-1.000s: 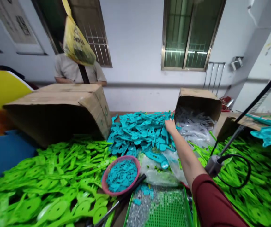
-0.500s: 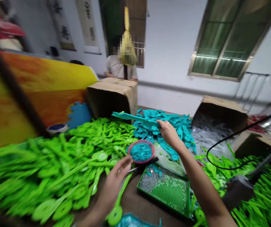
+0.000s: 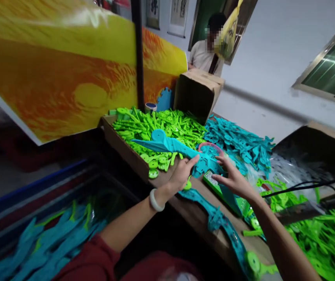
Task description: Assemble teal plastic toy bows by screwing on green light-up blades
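My left hand (image 3: 182, 175), with a white bangle on the wrist, grips a long teal plastic piece (image 3: 167, 144) near its wide end. The piece points left over a pile of green plastic pieces (image 3: 158, 127). My right hand (image 3: 232, 180) hovers just right of it, fingers spread, fingertips touching the piece's wide end. Under the hands lie a green tray (image 3: 214, 180) and a pink bowl (image 3: 211, 146). A heap of teal pieces (image 3: 239, 141) lies behind the bowl.
A large yellow-orange board (image 3: 68, 70) and a black pole (image 3: 138, 54) stand at the left. Tipped cardboard boxes (image 3: 198, 91) sit on the table. A person (image 3: 204, 54) stands behind. More teal pieces (image 3: 38, 242) fill a bin below. A black cable (image 3: 302, 185) crosses right.
My view has swung left and down. The teal piece has come from the far heap toward me. My left hand has taken hold of it and my right hand's fingers have spread.
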### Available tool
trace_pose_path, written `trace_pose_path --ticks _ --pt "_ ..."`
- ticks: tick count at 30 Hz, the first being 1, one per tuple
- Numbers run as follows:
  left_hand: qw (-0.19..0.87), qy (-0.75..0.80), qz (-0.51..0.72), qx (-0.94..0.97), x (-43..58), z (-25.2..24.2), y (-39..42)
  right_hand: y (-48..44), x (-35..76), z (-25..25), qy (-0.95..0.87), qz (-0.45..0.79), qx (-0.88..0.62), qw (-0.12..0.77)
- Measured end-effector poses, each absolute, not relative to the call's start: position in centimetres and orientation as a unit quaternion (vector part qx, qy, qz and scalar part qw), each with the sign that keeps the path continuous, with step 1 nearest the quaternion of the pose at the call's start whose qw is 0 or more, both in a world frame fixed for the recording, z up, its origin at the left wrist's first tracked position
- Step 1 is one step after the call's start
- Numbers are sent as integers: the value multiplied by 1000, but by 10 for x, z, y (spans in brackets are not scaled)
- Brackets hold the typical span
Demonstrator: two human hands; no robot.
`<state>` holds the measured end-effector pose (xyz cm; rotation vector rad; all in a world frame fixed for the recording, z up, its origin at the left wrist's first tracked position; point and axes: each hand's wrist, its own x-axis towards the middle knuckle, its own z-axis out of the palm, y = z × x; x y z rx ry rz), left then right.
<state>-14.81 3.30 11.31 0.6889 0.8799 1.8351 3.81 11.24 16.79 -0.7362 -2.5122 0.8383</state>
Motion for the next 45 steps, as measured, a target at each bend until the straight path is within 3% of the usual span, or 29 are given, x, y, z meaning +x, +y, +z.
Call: trace_pose_path --ticks 6,13,17,21,25,29,31,35,40,45 --pt "500 406 717 266 -110 83 6 57 64 123 -923 108 -322 181" --pt "520 440 638 359 -61 53 -13 46 132 83 -915 103 -357 156" --pt "452 471 616 442 -61 31 -36 51 146 69 -911 122 -375 121" --pt "278 558 636 455 -115 11 -55 70 146 64 -892 151 -406 129" --pt "103 661 616 415 -204 4 -45 88 136 81 -852 245 -440 144" --pt "88 699 340 623 -257 7 -13 98 112 109 -765 462 -435 109" --pt "99 677 301 664 -265 7 2 101 102 119 -711 554 -423 92" --pt "84 647 350 672 -262 12 16 100 101 122 -612 683 -393 72" --pt "28 639 496 587 -235 41 10 84 116 105 -553 739 -380 57" --pt "193 529 679 470 -199 86 23 61 127 99 -536 761 -363 36"
